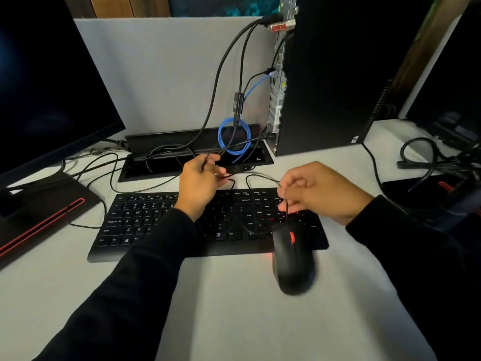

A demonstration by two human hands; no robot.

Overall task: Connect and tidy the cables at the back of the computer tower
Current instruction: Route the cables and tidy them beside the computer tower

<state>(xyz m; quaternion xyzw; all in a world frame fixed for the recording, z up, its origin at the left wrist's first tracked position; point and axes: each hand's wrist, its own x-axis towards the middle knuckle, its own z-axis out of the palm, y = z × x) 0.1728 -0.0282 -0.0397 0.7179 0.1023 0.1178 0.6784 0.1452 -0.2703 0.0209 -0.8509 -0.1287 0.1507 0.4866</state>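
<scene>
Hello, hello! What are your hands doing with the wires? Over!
Left hand pinching thin black cable. Right hand pinching mouse cord, mouse hanging over keyboard. Blue cable looped behind, by tower.

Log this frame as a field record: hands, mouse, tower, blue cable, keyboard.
left hand: pinches thin black cable above keyboard's top edge
right hand: pinches mouse cable, mouse dangling below
mouse: black, red wheel, blurred, over keyboard's right end
keyboard: black, flat on white desk
tower: upright, rear ports facing left, several cables plugged in
blue cable: plugged into tower, coiled in a loop over the desk cable tray
</scene>
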